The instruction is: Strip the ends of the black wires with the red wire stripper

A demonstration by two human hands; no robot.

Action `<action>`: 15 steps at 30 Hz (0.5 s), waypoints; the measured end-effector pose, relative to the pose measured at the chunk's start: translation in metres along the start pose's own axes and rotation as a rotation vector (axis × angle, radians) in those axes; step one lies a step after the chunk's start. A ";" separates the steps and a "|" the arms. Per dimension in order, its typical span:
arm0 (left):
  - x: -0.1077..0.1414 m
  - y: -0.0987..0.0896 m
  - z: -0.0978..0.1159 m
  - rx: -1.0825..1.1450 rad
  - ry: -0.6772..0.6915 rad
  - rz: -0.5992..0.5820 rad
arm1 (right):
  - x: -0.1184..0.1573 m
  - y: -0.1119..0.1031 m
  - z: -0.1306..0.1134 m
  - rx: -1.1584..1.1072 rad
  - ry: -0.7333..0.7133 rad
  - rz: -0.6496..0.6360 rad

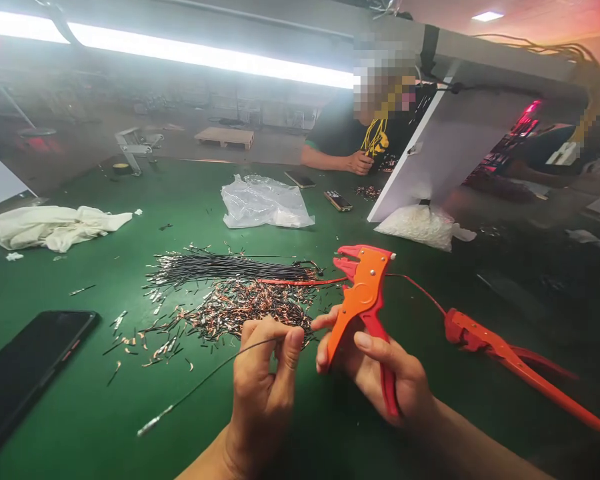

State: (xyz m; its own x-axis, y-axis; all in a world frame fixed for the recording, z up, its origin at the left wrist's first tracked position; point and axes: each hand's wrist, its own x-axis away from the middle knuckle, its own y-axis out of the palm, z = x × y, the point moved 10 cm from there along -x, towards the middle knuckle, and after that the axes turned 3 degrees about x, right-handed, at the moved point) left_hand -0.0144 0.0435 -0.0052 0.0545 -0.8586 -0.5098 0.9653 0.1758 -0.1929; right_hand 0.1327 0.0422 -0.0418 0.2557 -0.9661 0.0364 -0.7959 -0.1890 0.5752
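Observation:
Between thumb and fingers, my left hand (264, 380) pinches a thin dark wire (205, 369), whose metal terminal end (153, 422) hangs toward the lower left. My right hand (390, 373) is wrapped round the handles of an orange and red wire stripper (364, 287), held upright with its jaws pointing left. The wire's other end is hidden at my left fingertips, apart from the jaws. Behind my hands lie a bundle of black wires (235, 268) with terminals on their left ends, and a heap of cut wire scraps (250, 303) showing copper.
A second orange stripper (520, 363) lies at right, and a black phone (35, 373) at left. Farther back are a white cloth (55, 227), a clear plastic bag (265, 203), a bag of white pieces (417, 223) and a slanted panel (430, 153). Across the table, a co-worker's hand (361, 163) holds yellow wires.

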 end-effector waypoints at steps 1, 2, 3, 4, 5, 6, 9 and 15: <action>0.000 0.001 0.003 -0.006 0.014 -0.012 | -0.001 -0.001 -0.004 0.008 -0.016 0.004; 0.000 0.003 0.004 -0.014 0.021 -0.022 | -0.001 -0.001 -0.008 0.012 -0.028 0.005; 0.000 0.003 0.005 -0.021 0.021 -0.026 | -0.001 -0.001 -0.010 0.015 -0.032 -0.002; 0.000 0.003 0.004 -0.026 0.014 -0.019 | -0.001 0.001 -0.011 0.019 -0.033 -0.013; -0.001 0.002 0.004 -0.029 0.010 -0.007 | 0.000 0.003 -0.012 0.027 -0.033 -0.030; -0.001 0.002 0.003 -0.033 0.007 0.003 | 0.000 0.005 -0.012 0.039 -0.032 -0.051; -0.003 0.003 0.003 -0.046 0.026 0.007 | 0.004 0.012 -0.008 0.079 -0.004 -0.124; -0.004 0.009 0.001 -0.081 0.030 -0.036 | 0.006 0.012 -0.004 0.130 0.007 -0.141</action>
State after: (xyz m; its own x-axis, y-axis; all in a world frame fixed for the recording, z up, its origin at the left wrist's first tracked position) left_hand -0.0055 0.0477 -0.0039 0.0116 -0.8505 -0.5258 0.9428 0.1845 -0.2777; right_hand 0.1266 0.0347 -0.0316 0.3736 -0.9271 -0.0313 -0.8158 -0.3444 0.4645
